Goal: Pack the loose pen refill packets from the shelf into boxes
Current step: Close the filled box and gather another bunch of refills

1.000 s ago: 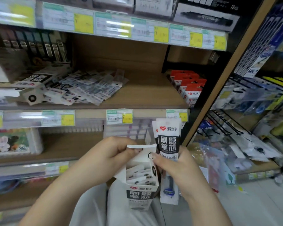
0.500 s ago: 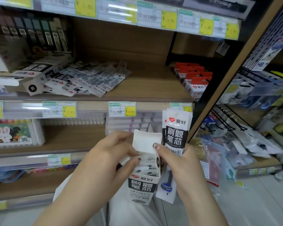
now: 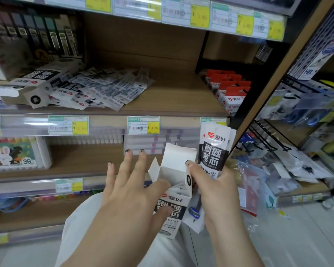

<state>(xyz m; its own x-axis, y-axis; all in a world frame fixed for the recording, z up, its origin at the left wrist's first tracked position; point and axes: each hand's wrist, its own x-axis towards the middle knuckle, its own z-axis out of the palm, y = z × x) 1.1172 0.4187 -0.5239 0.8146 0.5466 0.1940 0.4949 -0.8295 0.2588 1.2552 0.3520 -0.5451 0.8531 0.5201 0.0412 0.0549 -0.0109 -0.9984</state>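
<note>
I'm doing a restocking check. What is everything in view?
Loose refill packets: many, white and black, piled on shelf.
Open box: one, white and black, in right hand.
Held packets: a few, white and black, right hand, behind box.
Red-topped boxes: about four, red and white, shelf's right end.
Price labels: several, yellow and green, shelf edges.
Rabbit box: one, colourful, lower shelf, left.
Left hand: fingers spread, touching box.
Right hand: grips box and packets.

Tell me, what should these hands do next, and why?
Probably the left hand should take one packet from the bundle the right hand holds beside the open box and slide it in: the flap is up and room seems left inside.
</note>
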